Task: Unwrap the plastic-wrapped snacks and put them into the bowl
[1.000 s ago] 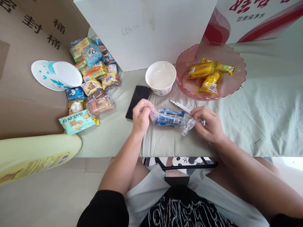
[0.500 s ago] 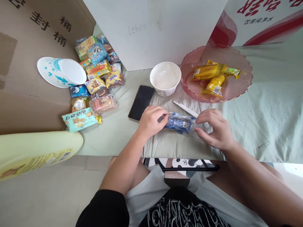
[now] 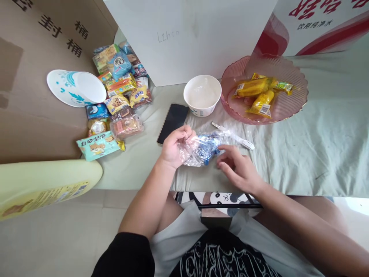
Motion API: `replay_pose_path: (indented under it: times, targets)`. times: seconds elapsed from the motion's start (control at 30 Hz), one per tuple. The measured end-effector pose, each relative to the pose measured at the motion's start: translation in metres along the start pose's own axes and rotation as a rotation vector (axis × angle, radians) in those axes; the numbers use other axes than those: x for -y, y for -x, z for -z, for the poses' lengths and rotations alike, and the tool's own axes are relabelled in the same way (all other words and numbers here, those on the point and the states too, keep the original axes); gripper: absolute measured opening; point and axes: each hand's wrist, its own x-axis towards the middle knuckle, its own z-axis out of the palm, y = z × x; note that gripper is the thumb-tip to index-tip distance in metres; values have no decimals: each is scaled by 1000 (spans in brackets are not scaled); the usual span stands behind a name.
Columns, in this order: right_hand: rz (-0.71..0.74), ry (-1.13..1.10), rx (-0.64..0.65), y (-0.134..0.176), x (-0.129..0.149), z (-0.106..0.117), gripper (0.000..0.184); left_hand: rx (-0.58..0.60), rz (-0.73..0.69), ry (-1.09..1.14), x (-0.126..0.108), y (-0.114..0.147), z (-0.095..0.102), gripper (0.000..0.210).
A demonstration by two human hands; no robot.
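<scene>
My left hand [image 3: 177,145] is closed on a crinkled clear plastic bag [image 3: 193,157], gripping it at its left end. Blue-printed packets [image 3: 209,148] show through the film, some of them hidden by glare and folds. To the right, my right hand [image 3: 239,167] has its thumb and forefinger apart at the bag's edge; whether a fingertip touches the film I cannot tell. A slim white-handled knife [image 3: 243,141] lies just behind the bag, partly under its clear film. Behind my left hand a dark phone [image 3: 173,120] lies flat.
A white bowl [image 3: 202,92] stands beyond the phone. The pink ribbed dish [image 3: 300,94] holds several yellow-wrapped snacks [image 3: 261,90]. Assorted snack packets [image 3: 118,96] are heaped at left beside a tilted patterned bowl [image 3: 72,88]. Cardboard boxes [image 3: 201,38] wall the back and left.
The bag has shifted left and turned, with more loose film showing. My left hand has rolled over to grip the film. My right hand has moved left and nearer me, uncovering the knife's handle.
</scene>
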Motion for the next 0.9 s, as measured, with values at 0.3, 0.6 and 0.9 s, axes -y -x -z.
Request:
replay_pose_path:
  times: [0.3,0.6,0.9]
  targets:
    - [-101,-305,-123,-12,-15,-13,48,408,161,11,18,8,-16,40]
    - [65,82,-328,-11,-14,-14,36,69,-86,-641,27,5,-17,42]
    - [43,114,-284,-12,-13,-14,34,166,-111,-757,23,10,-14,37]
